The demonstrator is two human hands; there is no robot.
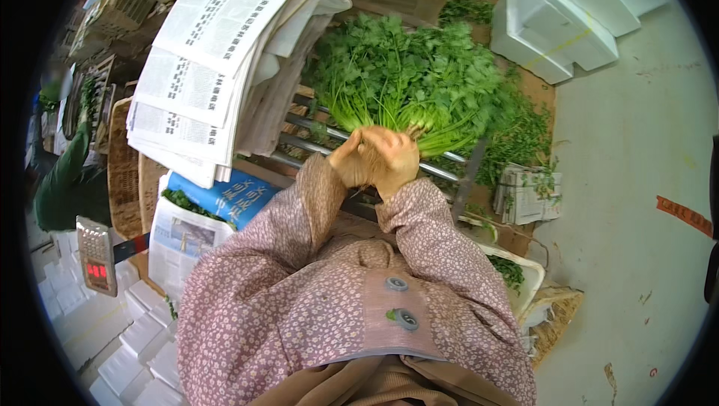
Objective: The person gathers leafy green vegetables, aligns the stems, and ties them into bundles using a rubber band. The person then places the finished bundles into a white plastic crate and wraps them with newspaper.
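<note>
A broad heap of leafy coriander (415, 63) lies on a rack of metal bars (306, 124), its pale green stems pointing towards me. My left hand (347, 163) and my right hand (396, 159) meet at the stem ends, cupped around a tuft of brown roots (369, 167). The fingers of both hands are curled, and the stems inside the grip are partly hidden. Just left of the coriander rises a thick stack of newspaper sheets (196, 63), curving over at its edges.
White foam boxes (556, 18) stand at upper right, with more foam boxes (135, 344) at lower left. A scale display (96, 260) glows red. Newspaper-wrapped greens (188, 237) and a tied newspaper bundle (528, 195) lie nearby. At far left shows another person's green sleeve (70, 170).
</note>
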